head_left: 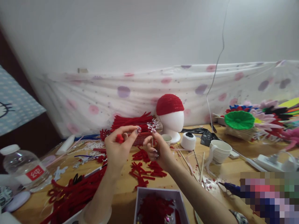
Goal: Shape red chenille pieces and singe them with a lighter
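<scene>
Foam head (173, 122) in red cap — water bottle (23, 169), paper cup (220, 151).
</scene>
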The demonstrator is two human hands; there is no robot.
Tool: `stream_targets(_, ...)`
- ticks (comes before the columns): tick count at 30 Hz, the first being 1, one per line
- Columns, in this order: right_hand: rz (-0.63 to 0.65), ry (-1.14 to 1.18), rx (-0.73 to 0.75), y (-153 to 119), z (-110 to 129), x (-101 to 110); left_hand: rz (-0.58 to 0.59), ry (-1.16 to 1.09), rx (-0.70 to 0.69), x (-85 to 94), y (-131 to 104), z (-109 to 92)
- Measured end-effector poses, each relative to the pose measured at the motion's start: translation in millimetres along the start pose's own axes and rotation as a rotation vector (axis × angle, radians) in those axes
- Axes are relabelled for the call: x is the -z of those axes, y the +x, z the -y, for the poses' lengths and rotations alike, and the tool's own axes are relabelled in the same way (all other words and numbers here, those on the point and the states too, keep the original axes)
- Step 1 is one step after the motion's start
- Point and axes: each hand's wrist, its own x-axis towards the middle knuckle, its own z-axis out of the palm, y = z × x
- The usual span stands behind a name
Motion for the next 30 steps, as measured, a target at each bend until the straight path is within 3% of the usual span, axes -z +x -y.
stream_targets(2, -0.012, 0.04, 0.104, -5, 2, -6, 0.07, 0.169, -0.367, 2.8, 0, 3)
stream_targets(4, -0.023, 0.072, 0.162, -9, 3, -10, 0.151, 0.243, -0.635, 4.3, 0, 7)
stream_targets(6, -0.011, 0.082, 0.184, -12, 4, -12, 0.194, 0.276, -0.74, 4.0, -1, 10)
stream_targets(10, -0.01, 0.099, 0.215, -16, 6, -14, 0.23, 0.295, -0.741, -0.4, -3, 11)
stream_targets(13, -0.034, 0.098, 0.232, -17, 9, -13, 0.258, 0.203, -0.638, -3.8, -4, 7)
stream_targets(15, -0.037, 0.076, 0.253, -17, 11, -11, 0.231, 0.12, -0.487, -5.1, -5, 5)
stream_targets(19, -0.06, -0.129, 0.322, -16, 11, -6, 0.129, -0.037, 0.023, -6.6, -3, 4)
stream_targets(22, -0.07, -0.338, 0.386, -16, 11, -4, 0.217, -0.217, 0.307, -6.8, -1, 5)
stream_targets(26, -0.045, -0.417, 0.416, -16, 11, -5, 0.247, -0.31, 0.443, -5.5, 1, 5)
stream_targets(30, -0.049, -0.465, 0.435, -15, 10, -5, 0.22, -0.302, 0.474, -5.8, 0, 3)
